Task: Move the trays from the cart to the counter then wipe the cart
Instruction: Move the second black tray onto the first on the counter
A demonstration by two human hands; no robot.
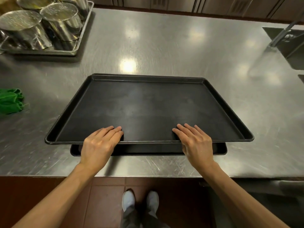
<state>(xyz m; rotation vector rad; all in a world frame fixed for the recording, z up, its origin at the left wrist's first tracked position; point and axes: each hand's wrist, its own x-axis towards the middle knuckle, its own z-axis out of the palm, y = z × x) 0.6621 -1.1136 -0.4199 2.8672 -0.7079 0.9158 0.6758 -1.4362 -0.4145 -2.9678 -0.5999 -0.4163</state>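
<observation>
A large black tray (148, 104) is held over the steel counter (164, 40), its near edge raised above a second black tray (148, 149) that lies flat beneath it. My left hand (98, 142) grips the upper tray's near rim left of centre, fingers lying inside the tray. Right of centre, my right hand (195, 142) grips the same rim in the same way. A crumpled green cloth (9, 102) lies on the counter at the far left. The cart is not in view.
A metal tray (72, 50) with several shiny steel canisters stands at the back left. A sink (294, 46) with a faucet is set into the counter at the right. The counter's front edge runs just below my wrists; my feet stand on red floor tiles.
</observation>
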